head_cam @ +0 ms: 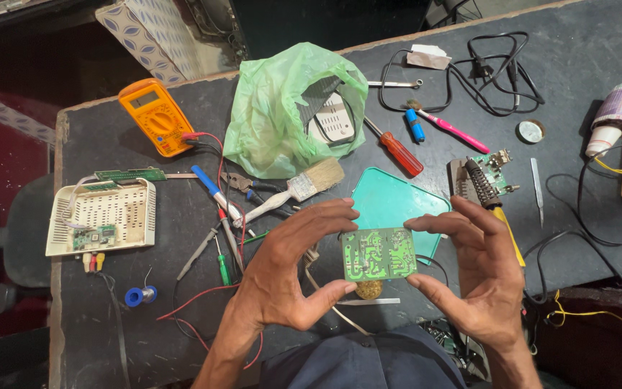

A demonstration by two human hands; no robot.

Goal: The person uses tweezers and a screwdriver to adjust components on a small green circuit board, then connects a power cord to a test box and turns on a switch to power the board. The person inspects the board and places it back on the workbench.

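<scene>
Small green rectangular printed circuit board (379,253): pinched at its short edges between left hand (289,270) and right hand (469,277), fingers curled, above teal plastic lid (390,202) on dark workbench (145,238).

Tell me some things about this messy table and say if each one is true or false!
1. Both hands hold the green circuit board. True: the left hand and right hand pinch its edges with their fingers.
2. The multimeter is blue. False: it is orange.
3. A paintbrush lies below the green plastic bag. True.
4. The red screwdriver is in the right hand. False: it lies on the table, untouched.
5. The white vented case sits at the right edge of the table. False: it sits at the left edge.
</scene>
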